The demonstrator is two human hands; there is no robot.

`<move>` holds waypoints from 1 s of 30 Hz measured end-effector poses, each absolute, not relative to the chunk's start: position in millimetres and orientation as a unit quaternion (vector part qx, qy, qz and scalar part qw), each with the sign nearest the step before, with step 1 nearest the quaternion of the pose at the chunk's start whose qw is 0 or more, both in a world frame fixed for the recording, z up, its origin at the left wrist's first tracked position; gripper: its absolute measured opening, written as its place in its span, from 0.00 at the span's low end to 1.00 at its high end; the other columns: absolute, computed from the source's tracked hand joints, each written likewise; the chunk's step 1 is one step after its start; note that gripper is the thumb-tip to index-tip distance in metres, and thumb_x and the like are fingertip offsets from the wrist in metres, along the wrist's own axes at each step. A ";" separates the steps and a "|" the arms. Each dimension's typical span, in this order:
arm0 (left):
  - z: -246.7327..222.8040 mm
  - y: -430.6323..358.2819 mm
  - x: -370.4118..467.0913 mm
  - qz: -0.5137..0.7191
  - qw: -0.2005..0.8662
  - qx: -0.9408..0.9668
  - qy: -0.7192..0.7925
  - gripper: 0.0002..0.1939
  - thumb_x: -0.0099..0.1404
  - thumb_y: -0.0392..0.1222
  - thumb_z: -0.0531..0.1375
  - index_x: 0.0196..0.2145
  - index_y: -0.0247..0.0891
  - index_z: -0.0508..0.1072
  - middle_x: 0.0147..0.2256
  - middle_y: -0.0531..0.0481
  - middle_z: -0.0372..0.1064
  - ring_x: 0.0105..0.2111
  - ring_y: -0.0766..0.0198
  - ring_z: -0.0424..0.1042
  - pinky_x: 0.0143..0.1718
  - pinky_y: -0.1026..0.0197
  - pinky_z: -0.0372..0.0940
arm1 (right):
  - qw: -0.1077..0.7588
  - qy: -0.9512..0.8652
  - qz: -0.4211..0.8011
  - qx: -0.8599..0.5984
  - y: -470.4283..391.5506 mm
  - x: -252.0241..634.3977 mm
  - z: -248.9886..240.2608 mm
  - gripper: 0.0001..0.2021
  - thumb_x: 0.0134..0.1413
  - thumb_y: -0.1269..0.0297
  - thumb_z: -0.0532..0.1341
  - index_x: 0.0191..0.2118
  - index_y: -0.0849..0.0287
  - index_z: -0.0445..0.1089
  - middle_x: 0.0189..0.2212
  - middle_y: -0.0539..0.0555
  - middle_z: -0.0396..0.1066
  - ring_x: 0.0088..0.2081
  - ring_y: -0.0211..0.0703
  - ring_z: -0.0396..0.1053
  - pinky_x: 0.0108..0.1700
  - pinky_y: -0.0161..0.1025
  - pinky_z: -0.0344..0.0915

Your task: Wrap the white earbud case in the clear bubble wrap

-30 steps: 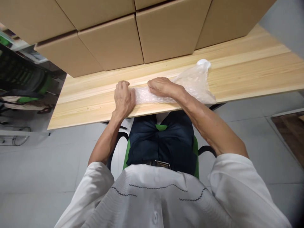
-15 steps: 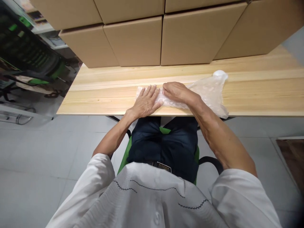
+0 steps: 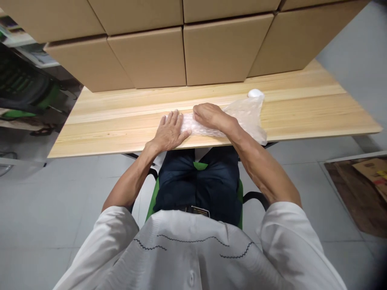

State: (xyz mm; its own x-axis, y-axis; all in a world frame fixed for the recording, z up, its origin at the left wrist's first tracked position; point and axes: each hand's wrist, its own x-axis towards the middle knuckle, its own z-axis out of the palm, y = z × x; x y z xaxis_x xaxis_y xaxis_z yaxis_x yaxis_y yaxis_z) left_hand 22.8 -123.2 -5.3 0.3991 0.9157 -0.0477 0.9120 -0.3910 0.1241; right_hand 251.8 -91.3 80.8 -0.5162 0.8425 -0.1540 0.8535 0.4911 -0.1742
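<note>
Note bubble wrap (image 3: 246, 112) laid flat along the near edge of the table (image 3: 317, 108), slack corner reaching that edge. See left hand (image 3: 169, 132) open, flat upon it; right hand (image 3: 210, 116) fisted on top, impossible to tell whether gripping. Flag risk of creasing or slipping off the table, from uneven pressure. Record white round object (image 3: 255, 93) and cardboard boxes (image 3: 222, 52) toward the table's far side.

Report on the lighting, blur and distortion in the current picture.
Head view: bright, fairly even light on the wooden table; head view: left hand and right hand reasonably sharp, the plastic wrap pale with little fine detail; head view: the chair at left dark and soft; head view: apparent wide-angle stretch, darkened lower-right corner.
</note>
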 end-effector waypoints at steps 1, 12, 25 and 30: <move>-5.0 -123.2 22.8 0.010 0.065 0.834 0.548 0.51 0.88 0.70 0.49 0.88 0.24 0.51 0.87 0.19 0.40 0.89 0.28 0.41 0.87 0.26 0.40 | 0.004 0.860 -0.107 0.498 -96.3 250.0 83.2 0.23 0.82 0.68 0.52 0.65 0.69 0.80 0.65 0.77 0.82 0.65 0.69 0.80 0.62 0.53 0.72; -2.4 -121.4 24.4 -0.024 0.048 0.828 0.558 0.48 0.86 0.60 0.48 0.88 0.22 0.48 0.88 0.22 0.36 0.90 0.30 0.39 0.88 0.27 0.40 | -0.016 0.891 -0.112 0.440 -137.3 245.9 44.5 0.33 0.86 0.50 0.55 0.80 0.71 0.67 0.84 0.73 0.61 0.85 0.66 0.60 0.87 0.55 0.53; 3.7 -126.6 26.6 -0.013 0.044 0.820 0.570 0.49 0.87 0.64 0.43 0.87 0.21 0.49 0.88 0.22 0.39 0.89 0.29 0.42 0.87 0.27 0.44 | -0.094 0.697 -0.029 0.710 -57.5 421.4 75.7 0.27 0.82 0.66 0.48 0.71 0.63 0.77 0.67 0.72 0.80 0.68 0.67 0.75 0.70 0.60 0.69; 0.8 -126.1 24.6 -0.004 0.045 0.824 0.565 0.50 0.87 0.66 0.43 0.88 0.24 0.49 0.88 0.23 0.40 0.89 0.30 0.42 0.87 0.27 0.42 | -0.054 0.722 -0.056 0.688 -31.7 433.3 38.5 0.24 0.79 0.64 0.54 0.69 0.59 0.80 0.67 0.73 0.80 0.68 0.71 0.75 0.68 0.63 0.70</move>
